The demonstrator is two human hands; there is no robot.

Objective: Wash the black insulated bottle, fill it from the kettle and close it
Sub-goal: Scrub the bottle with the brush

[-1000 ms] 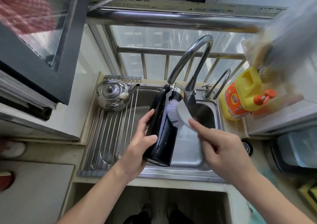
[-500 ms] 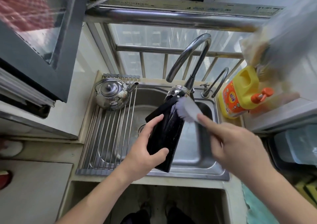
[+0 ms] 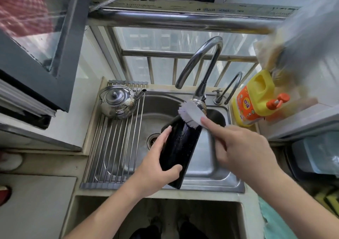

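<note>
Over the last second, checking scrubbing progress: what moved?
The right hand swept the white brush up the black insulated bottle to its neck; the bottle tipped further right. The left hand keeps its grip near the base. Kettle unmoved on the rack.

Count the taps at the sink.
2: a tall gooseneck faucet behind the basin, over the black bottle; a smaller curved tap at the sink's right rear, beside the yellow detergent jug.
</note>
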